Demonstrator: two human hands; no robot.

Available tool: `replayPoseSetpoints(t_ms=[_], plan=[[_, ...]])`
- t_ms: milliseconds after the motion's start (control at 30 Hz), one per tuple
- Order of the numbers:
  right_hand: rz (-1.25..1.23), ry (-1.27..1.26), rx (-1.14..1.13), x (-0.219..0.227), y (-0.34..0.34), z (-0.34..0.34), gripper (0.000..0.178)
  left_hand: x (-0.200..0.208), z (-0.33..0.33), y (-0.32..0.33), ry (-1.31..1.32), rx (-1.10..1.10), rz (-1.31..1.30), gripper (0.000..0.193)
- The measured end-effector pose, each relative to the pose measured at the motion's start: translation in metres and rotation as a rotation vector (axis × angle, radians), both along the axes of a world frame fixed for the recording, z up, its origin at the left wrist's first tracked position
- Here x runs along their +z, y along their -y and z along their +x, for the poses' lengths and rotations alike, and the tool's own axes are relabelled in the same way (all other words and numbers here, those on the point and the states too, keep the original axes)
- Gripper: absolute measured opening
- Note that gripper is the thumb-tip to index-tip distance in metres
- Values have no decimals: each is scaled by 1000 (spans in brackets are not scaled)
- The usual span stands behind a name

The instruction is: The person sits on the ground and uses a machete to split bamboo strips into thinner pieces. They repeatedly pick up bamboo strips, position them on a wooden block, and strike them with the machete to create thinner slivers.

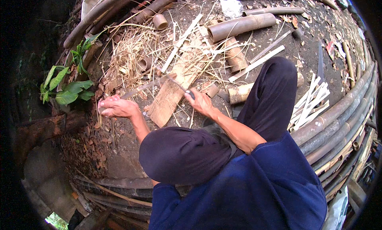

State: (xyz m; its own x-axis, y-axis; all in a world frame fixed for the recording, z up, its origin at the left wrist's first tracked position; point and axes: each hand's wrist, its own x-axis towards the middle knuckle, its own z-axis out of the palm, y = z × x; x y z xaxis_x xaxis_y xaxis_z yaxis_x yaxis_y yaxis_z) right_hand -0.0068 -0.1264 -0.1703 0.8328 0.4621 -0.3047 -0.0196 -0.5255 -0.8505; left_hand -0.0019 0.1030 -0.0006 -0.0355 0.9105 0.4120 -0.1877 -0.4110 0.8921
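Note:
My left hand (118, 106) is closed around one end of a flat bamboo strip (141, 89), out to the left above the ground. The strip slants up toward the middle. In my right hand (200, 102) is a knife (190, 94) with a dark handle. Its thin blade points up and left and meets the strip's far end; whether it bites into it I cannot tell. Below both lies a worn wooden board (163, 104), its far part covered by thin shavings (137, 51).
Cut bamboo sections (242, 26) lie beyond the board. Pale split strips (312, 104) are heaped right of my knee (274, 83), near a long grey blade (320, 63). Long bamboo poles (334, 114) line the right side. A leafy plant (71, 91) grows at left.

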Motion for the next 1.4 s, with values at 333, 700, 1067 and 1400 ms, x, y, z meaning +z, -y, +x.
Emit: replayPoseSetpoints(t_ms=[333, 700, 1067, 1400], plan=[[-16, -62, -42, -3, 4, 1, 40, 2, -3, 6, 73, -2, -18, 21], [-5, -134, -70, -31, 18, 0, 53, -18, -4, 40, -36, -134, 51, 35], [102, -265, -98, -24, 25, 13, 60, -25, -22, -10, -142, -510, -326, 47], [62, -149, -84, -27, 18, 7, 57, -97, -50, -2, -506, -606, -320, 24]])
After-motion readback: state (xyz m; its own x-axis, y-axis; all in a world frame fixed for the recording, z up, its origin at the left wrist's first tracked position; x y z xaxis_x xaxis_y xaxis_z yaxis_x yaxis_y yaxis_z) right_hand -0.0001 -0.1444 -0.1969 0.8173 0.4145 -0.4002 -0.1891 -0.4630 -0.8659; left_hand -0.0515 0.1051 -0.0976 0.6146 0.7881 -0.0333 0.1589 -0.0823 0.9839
